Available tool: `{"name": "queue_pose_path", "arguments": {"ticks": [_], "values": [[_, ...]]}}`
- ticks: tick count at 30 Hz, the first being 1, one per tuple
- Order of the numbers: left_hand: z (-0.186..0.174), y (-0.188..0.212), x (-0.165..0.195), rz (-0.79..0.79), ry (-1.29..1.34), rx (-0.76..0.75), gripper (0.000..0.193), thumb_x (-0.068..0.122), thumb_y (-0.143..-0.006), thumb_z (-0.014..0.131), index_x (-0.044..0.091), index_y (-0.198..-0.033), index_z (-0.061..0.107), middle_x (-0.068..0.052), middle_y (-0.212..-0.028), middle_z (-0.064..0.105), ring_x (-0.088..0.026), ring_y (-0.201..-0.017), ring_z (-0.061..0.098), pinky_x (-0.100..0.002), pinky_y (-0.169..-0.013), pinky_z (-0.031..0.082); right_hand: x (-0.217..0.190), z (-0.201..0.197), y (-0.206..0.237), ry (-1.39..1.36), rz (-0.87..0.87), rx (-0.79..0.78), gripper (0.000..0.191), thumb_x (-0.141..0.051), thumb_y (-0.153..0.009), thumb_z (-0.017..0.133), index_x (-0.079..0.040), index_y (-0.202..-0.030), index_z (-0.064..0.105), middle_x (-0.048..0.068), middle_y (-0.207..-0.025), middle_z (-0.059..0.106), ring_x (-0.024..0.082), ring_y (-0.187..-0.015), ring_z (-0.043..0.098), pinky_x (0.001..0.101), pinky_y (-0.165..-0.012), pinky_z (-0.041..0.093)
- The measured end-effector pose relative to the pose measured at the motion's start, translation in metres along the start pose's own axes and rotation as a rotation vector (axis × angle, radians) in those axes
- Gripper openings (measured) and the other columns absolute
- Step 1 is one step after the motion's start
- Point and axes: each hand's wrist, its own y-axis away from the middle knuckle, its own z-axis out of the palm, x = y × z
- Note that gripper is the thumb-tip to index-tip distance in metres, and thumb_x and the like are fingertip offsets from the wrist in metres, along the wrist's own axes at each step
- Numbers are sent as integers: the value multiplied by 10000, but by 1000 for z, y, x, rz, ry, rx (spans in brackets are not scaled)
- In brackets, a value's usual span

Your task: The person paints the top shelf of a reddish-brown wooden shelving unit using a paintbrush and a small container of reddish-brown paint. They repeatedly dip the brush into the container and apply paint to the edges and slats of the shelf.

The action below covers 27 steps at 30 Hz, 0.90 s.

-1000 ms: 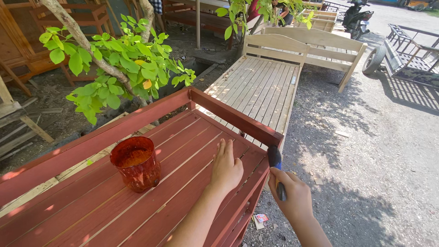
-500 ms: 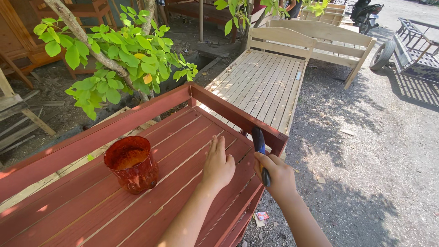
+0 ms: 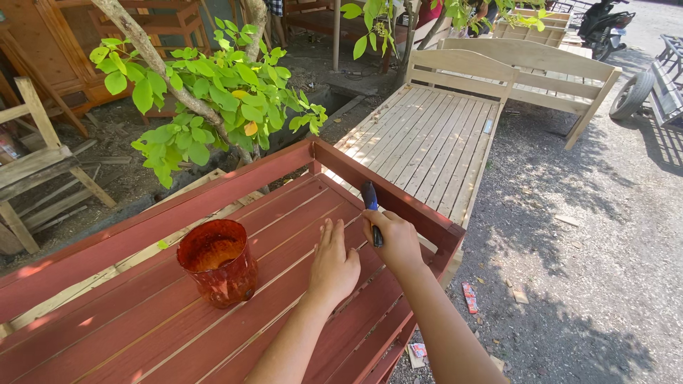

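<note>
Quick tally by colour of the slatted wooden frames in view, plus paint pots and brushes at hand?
Red-painted slatted frame: 1
Bare wood slatted frames: 2
Paint-smeared pot: 1
Brush, held in the right hand: 1
Total: 5
The left hand rests flat on the red slats.

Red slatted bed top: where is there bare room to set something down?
Bare slats lie left of the paint-smeared cup. It is crowded between the cup and end rail: left hand rests flat, right hand holds a brush.

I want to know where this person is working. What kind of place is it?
Probably an outdoor furniture workshop yard. A red-painted slatted bed frame sits by an unpainted wooden one, and the right hand holds a paintbrush near a paint pot.
</note>
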Motion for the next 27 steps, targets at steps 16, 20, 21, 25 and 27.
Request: {"name": "queue_pose_path", "arguments": {"ticks": [16, 20, 21, 25, 27], "values": [[64, 25, 41, 176, 52, -78, 686, 164, -937, 495, -12, -1560, 266, -274, -1660, 174, -419, -1554, 137, -564, -1239, 165, -19, -146, 118, 248, 132, 71, 224, -123, -827, 773, -156, -1048, 756, 57, -739, 679, 251, -610, 678, 382, -547, 523], [74, 38, 46, 152, 83, -143, 681, 176, -937, 495, -1, -1555, 270, -266, -1660, 160, -403, -1562, 119, -563, -1232, 152, -27, -159, 135, 305, 198, 117, 197, -112, -827, 786, -145, -1019, 754, 67, -711, 669, 234, -577, 665, 382, -537, 511], [76, 39, 48, 154, 84, -147, 682, 175, -938, 495, -1, -1556, 268, -267, -1659, 161, -404, -1562, 119, -561, -1235, 148, -29, -162, 137, 326, 208, 132, 186, -112, -832, 790, -142, -1012, 754, 71, -699, 663, 231, -571, 662, 384, -537, 507], [81, 42, 52, 153, 92, -147, 694, 167, -931, 508, -4, -1557, 263, -269, -1660, 161, -404, -1561, 118, -564, -1237, 135, -36, -175, 143, 247, 191, 136, 223, -107, -808, 779, -137, -1027, 746, 64, -745, 687, 210, -600, 678, 353, -535, 512], [81, 43, 53, 149, 94, -146, 690, 167, -939, 508, -5, -1560, 262, -275, -1659, 159, -410, -1560, 112, -571, -1236, 130, -40, -173, 143, 202, 212, 75, 206, -113, -815, 779, -142, -1017, 747, 42, -720, 689, 187, -578, 687, 338, -509, 511]]}}
